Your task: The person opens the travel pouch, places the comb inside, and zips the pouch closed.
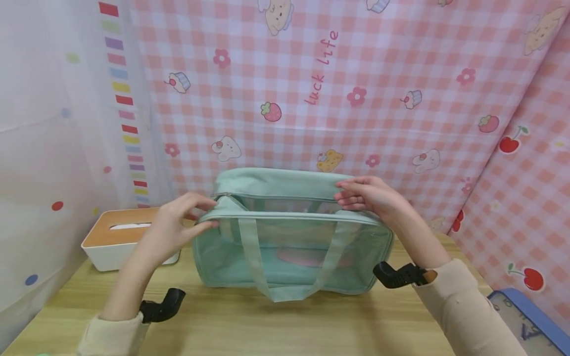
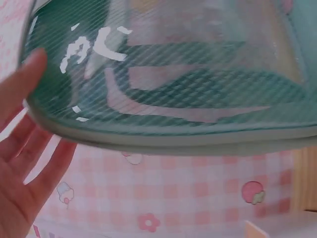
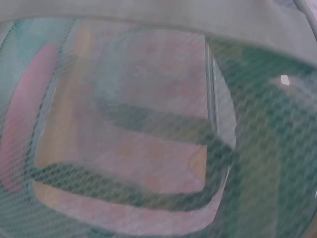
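Observation:
A mint green bag (image 1: 285,195) with clear panels stands upright, unzipped along its top, its front handle (image 1: 289,293) hanging down. My left hand (image 1: 171,225) pinches the top left corner, thumb in front and fingers behind; in the left wrist view that hand (image 2: 25,163) is at the bag's edge (image 2: 183,141). At the top right, my right hand (image 1: 369,198) touches the raised rear panel with nearly straight fingers; its thumb is hard to make out. The right wrist view shows only the bag's clear panel (image 3: 148,124). Something pink (image 1: 300,257) shows through the front.
A white tissue box (image 1: 107,254) with a wood-coloured lid stands left of the bag on the wooden table (image 1: 276,331). A blue-framed clock (image 1: 530,316) lies at the right front. Patterned cloth (image 1: 289,128) hangs behind the table and at both sides.

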`<state>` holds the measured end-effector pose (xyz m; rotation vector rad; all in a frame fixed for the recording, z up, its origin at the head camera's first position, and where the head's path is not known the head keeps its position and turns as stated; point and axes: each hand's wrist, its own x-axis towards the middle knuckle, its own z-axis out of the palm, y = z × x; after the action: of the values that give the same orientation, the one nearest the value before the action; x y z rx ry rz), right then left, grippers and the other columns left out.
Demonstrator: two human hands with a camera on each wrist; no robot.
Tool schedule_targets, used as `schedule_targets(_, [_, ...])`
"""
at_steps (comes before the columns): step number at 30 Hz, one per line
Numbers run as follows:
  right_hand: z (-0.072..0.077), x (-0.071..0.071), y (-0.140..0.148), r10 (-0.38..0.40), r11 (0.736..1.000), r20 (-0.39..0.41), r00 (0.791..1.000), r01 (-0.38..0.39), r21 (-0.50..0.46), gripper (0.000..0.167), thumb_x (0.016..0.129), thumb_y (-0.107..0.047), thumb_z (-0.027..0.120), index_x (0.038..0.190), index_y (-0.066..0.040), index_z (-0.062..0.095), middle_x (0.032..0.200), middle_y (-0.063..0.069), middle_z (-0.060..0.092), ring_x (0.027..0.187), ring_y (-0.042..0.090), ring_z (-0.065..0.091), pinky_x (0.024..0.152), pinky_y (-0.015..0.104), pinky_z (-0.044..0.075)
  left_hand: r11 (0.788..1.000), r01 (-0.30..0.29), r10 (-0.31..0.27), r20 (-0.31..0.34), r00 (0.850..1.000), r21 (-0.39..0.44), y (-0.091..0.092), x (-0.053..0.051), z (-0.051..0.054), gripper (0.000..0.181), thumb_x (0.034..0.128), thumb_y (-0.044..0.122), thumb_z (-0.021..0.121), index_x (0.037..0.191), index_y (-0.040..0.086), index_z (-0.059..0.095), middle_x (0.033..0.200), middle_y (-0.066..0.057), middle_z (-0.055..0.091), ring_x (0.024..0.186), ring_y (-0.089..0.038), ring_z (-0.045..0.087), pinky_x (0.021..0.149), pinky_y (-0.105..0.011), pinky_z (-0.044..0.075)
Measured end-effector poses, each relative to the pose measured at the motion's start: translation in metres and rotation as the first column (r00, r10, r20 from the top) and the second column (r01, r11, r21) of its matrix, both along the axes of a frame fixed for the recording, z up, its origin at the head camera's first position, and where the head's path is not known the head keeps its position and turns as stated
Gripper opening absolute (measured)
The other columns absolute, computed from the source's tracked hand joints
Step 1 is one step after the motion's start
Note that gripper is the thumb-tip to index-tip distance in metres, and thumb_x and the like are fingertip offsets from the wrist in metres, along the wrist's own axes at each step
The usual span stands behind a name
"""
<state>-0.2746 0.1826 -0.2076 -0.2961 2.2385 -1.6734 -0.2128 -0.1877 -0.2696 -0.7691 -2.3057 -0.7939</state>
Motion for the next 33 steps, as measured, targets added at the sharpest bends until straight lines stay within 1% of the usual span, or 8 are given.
schedule_targets(3, [0.003, 0.001, -0.01, 0.023, 0.999, -0.033, 0.999, -0.021, 0.041, 0.046, 0.097, -0.021, 0.043, 0.133, 0.009, 0.037, 0.081, -0.007, 0.067, 0.075, 0.004, 0.064, 0.077, 0.024, 0.055, 0.998, -0.053, 0.056, -0.097, 0.994, 0.032, 0.005, 0.001, -0.01, 0.032, 0.0669, -0.001, 0.077, 0.097, 0.005, 0.065, 0.093, -0.004, 0.064, 0.08, -0.013, 0.06, 0.064, -0.026, 0.056])
schedule_targets(9, [0.007, 0.001, -0.033, 0.066, 0.993, -0.077, 0.995, -0.057, 0.102, 0.042, 0.097, -0.021, 0.044, 0.129, 0.006, 0.044, 0.085, -0.002, 0.067, 0.075, 0.006, 0.064, 0.076, 0.026, 0.055, 0.993, -0.097, 0.107, -0.169, 0.98, 0.067, 0.01, 0.001, -0.02, 0.034, 0.0665, 0.0, 0.078, 0.098, 0.004, 0.066, 0.093, -0.005, 0.065, 0.081, -0.014, 0.061, 0.065, -0.02, 0.053])
schedule_targets(13, [0.013, 0.003, -0.056, 0.089, 0.983, -0.112, 0.99, -0.069, 0.172, 0.04, 0.096, -0.023, 0.046, 0.127, 0.002, 0.048, 0.096, 0.012, 0.068, 0.076, 0.007, 0.064, 0.078, 0.029, 0.055, 0.991, -0.113, 0.127, -0.212, 0.969, 0.076, 0.013, 0.001, -0.024, 0.035, 0.0664, 0.0, 0.078, 0.099, 0.003, 0.066, 0.093, -0.006, 0.065, 0.079, -0.014, 0.061, 0.068, -0.01, 0.047])
schedule_targets(18, [0.018, 0.007, -0.091, 0.16, 0.956, -0.169, 0.973, -0.11, 0.272, 0.038, 0.095, -0.024, 0.048, 0.125, 0.0, 0.051, 0.107, 0.02, 0.065, 0.082, 0.013, 0.065, 0.079, 0.032, 0.055, 0.986, -0.149, 0.163, -0.261, 0.951, 0.072, 0.015, 0.002, -0.027, 0.034, 0.0657, 0.0, 0.078, 0.098, 0.002, 0.066, 0.091, -0.008, 0.065, 0.082, -0.018, 0.062, 0.071, -0.019, 0.05])
schedule_targets(25, [0.019, 0.011, -0.132, 0.216, 0.921, -0.204, 0.955, -0.129, 0.368, 0.032, 0.095, -0.02, 0.049, 0.12, 0.0, 0.055, 0.105, 0.02, 0.066, 0.09, 0.025, 0.064, 0.073, 0.028, 0.056, 0.984, -0.159, 0.176, -0.269, 0.947, 0.082, 0.019, 0.001, -0.03, 0.033, 0.0651, -0.001, 0.079, 0.096, 0.002, 0.067, 0.089, -0.009, 0.065, 0.082, -0.02, 0.063, 0.069, -0.027, 0.052])
schedule_targets(28, [0.019, 0.011, -0.151, 0.247, 0.865, -0.271, 0.93, -0.086, 0.494, 0.03, 0.093, -0.021, 0.052, 0.116, -0.002, 0.059, 0.103, 0.016, 0.067, 0.086, 0.023, 0.064, 0.07, 0.027, 0.054, 0.983, -0.159, 0.177, -0.267, 0.947, 0.087, 0.019, 0.001, -0.031, 0.033, 0.0653, -0.001, 0.079, 0.096, 0.002, 0.067, 0.089, -0.009, 0.065, 0.083, -0.02, 0.063, 0.07, -0.025, 0.051])
schedule_targets(30, [0.019, 0.012, -0.166, 0.289, 0.798, -0.33, 0.899, -0.036, 0.602, 0.031, 0.092, -0.024, 0.053, 0.115, -0.004, 0.059, 0.105, 0.013, 0.066, 0.085, 0.021, 0.063, 0.071, 0.027, 0.053, 0.983, -0.16, 0.179, -0.266, 0.947, 0.091, 0.019, 0.001, -0.031, 0.032, 0.0656, -0.001, 0.079, 0.096, 0.002, 0.067, 0.089, -0.009, 0.065, 0.083, -0.02, 0.063, 0.07, -0.024, 0.05])
schedule_targets(33, [0.019, 0.013, -0.189, 0.366, 0.674, -0.388, 0.846, 0.047, 0.737, 0.036, 0.091, -0.03, 0.056, 0.117, -0.005, 0.057, 0.112, 0.008, 0.062, 0.086, 0.017, 0.061, 0.073, 0.026, 0.051, 0.982, -0.162, 0.181, -0.266, 0.947, 0.094, 0.019, 0.002, -0.03, 0.032, 0.0657, -0.001, 0.078, 0.095, 0.001, 0.067, 0.089, -0.009, 0.064, 0.083, -0.02, 0.063, 0.07, -0.023, 0.05])
